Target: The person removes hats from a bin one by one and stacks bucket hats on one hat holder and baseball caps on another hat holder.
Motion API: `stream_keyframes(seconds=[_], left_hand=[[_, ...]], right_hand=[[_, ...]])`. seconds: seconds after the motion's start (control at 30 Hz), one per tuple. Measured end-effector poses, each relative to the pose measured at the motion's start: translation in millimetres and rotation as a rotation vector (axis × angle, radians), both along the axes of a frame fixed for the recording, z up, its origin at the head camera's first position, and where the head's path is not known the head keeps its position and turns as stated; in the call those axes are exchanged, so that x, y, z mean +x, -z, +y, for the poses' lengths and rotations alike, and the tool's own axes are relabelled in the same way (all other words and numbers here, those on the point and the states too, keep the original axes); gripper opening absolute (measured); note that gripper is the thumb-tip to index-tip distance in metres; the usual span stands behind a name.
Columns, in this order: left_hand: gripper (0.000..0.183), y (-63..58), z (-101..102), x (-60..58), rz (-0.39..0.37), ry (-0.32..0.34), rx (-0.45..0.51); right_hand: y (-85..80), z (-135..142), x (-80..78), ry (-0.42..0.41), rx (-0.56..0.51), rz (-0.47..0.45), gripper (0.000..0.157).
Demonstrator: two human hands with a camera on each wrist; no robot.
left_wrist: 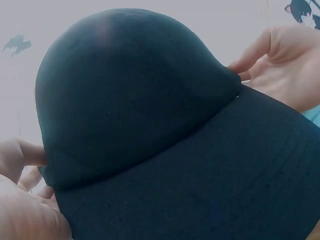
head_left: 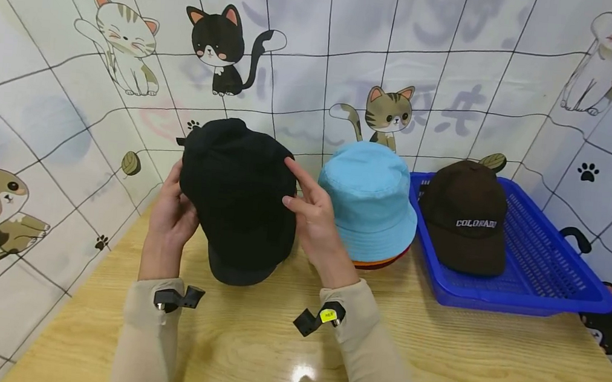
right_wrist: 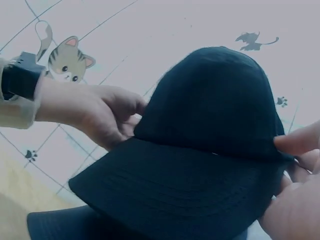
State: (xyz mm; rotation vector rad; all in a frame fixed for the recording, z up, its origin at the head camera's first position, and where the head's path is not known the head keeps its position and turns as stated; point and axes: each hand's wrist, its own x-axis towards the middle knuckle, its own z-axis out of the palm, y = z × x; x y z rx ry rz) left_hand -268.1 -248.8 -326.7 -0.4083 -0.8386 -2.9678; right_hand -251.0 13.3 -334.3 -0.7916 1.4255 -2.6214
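Both hands hold a black baseball cap (head_left: 235, 185) by its sides, with its brim toward the person. My left hand (head_left: 171, 215) grips the left edge, its fingertips partly hidden behind the cap. On the other side, my right hand (head_left: 316, 222) pinches the edge between thumb and fingers, as the right wrist view shows. Beneath the held cap, a second dark brim (right_wrist: 65, 224) shows in the right wrist view. In the left wrist view the crown and brim (left_wrist: 200, 170) fill most of the picture.
Right of the hands, a light blue bucket hat (head_left: 368, 196) tops a stack with orange and dark red edges below. Farther right, a blue plastic basket (head_left: 546, 254) holds a brown cap (head_left: 464, 217) lettered in white. A cat-print wall covering (head_left: 307, 51) stands behind the wooden table (head_left: 249, 344).
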Motion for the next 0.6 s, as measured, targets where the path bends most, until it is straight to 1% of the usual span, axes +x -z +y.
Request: stream_keyframes(seconds=[0.07,0.13,0.17,0.3,0.37,0.43,0.5,0.57,0.6], left_hand=[[0.036,3.8,-2.5,-2.7,-0.032,-0.010,-0.038],[0.030,6.2,-4.3,-4.4,-0.073,-0.045,-0.126],[0.027,6.7,-5.1,-4.7,-0.092,-0.068,-0.187],[0.015,5.6,-8.4,-2.3,-0.196,-0.163,-0.507],[0.014,3.3,-11.5,0.5,-0.241,-0.196,-0.676],[0.018,1.2,-16.6,3.3,-0.276,-0.202,-0.821],[0.028,-0.7,-23.2,6.3,-0.283,-0.187,-0.927],[0.039,-2.4,-31.3,9.7,-0.274,-0.153,-0.993],[0.044,-3.0,-35.6,11.3,-0.266,-0.128,-1.005]], right_hand=[[3.5,-4.7,-1.9,0.020,-0.016,-0.037,0.068],[7.4,-8.3,-4.1,0.039,-0.038,-0.078,0.068],[9.6,-9.9,-5.5,0.050,-0.050,-0.098,0.068],[19.1,-15.6,-9.8,0.083,-0.102,-0.179,0.067],[22.1,-19.2,-10.9,0.093,-0.128,-0.200,0.068],[23.3,-22.2,-10.7,0.090,-0.158,-0.212,0.070],[23.1,-24.6,-9.9,0.074,-0.190,-0.209,0.072],[22.2,-25.8,-9.3,0.056,-0.220,-0.205,0.074],[21.7,-26.2,-8.9,0.048,-0.234,-0.202,0.075]])
